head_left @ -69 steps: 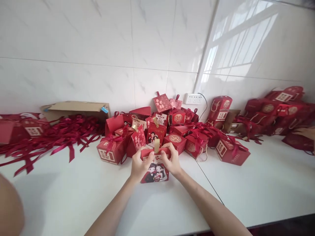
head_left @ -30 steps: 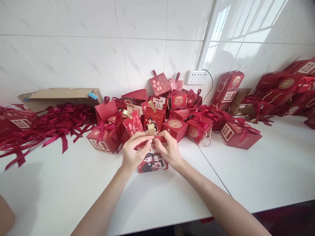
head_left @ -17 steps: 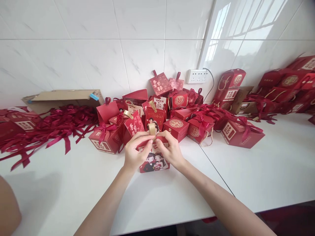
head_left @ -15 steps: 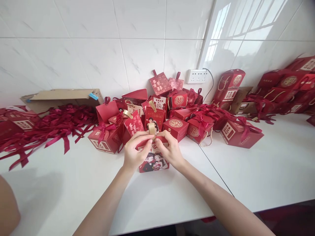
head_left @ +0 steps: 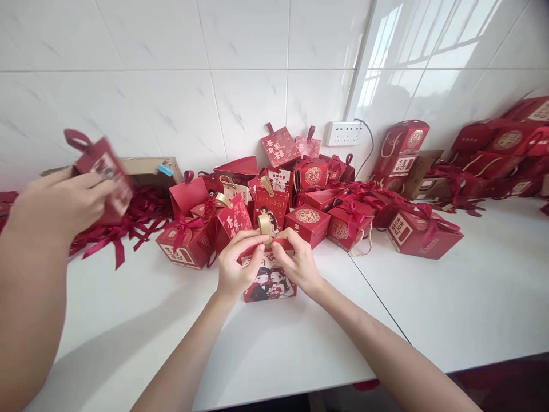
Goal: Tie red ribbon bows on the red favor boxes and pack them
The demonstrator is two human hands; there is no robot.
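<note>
A small red gift box (head_left: 269, 284) with a cartoon couple on its front stands on the white table (head_left: 128, 320). My left hand (head_left: 235, 264) and my right hand (head_left: 297, 261) pinch its top flaps together from both sides. A gold ribbon loop (head_left: 265, 225) sticks up between my fingertips. Both hands are closed on the box top.
A pile of red gift boxes (head_left: 309, 220) lies behind against the tiled wall. Loose dark red ribbons (head_left: 115, 229) and a cardboard box (head_left: 146, 167) are at the left. Another person's hand (head_left: 55, 206) at the left holds a red box (head_left: 103, 171). More red boxes (head_left: 493, 154) stack at the right.
Another person's arm has come in from the left, lifting a red box with a ribbon loop. My hands stay pinched on the couple box's top.
</note>
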